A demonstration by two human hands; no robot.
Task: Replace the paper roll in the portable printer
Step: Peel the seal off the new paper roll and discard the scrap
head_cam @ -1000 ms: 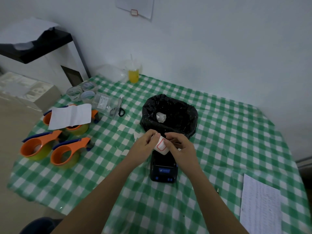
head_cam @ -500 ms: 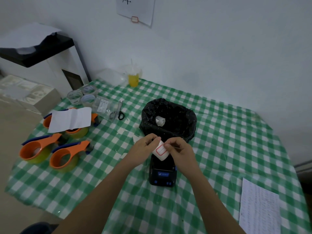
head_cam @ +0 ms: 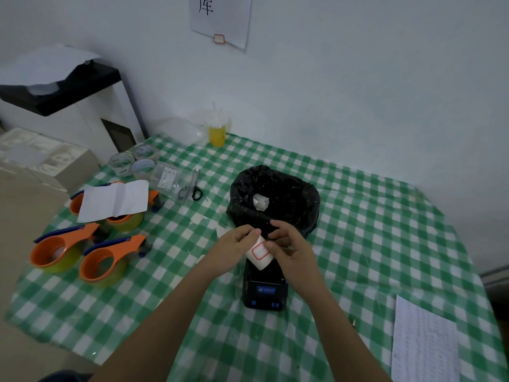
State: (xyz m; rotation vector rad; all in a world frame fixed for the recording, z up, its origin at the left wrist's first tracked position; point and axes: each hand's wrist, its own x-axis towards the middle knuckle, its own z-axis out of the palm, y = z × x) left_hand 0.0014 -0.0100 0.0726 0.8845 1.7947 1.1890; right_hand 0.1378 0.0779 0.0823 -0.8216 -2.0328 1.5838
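A small black portable printer (head_cam: pixel 264 292) with a blue front panel lies on the green checked tablecloth (head_cam: pixel 358 244). Just above its far end I hold a white label roll (head_cam: pixel 259 252) with a red-framed label facing up. My left hand (head_cam: pixel 234 248) pinches the roll's left side. My right hand (head_cam: pixel 289 248) grips its right side with the thumb on the label and the other fingers spread above. The hands and the roll hide the printer's paper bay. An old white roll core (head_cam: pixel 260 202) lies inside the black bin bag (head_cam: pixel 275 199) behind.
Three orange tape dispensers (head_cam: pixel 102 260) and a folded white sheet (head_cam: pixel 114 199) sit at the left. Scissors (head_cam: pixel 191 186), clear tape rolls (head_cam: pixel 132 161) and a yellow drink cup (head_cam: pixel 217 132) stand further back. A printed sheet (head_cam: pixel 424 343) lies at the right front edge.
The view has tilted upward, showing more of the wall. My hands have turned the roll slightly, and my right fingers have opened out above it. The printer has not moved.
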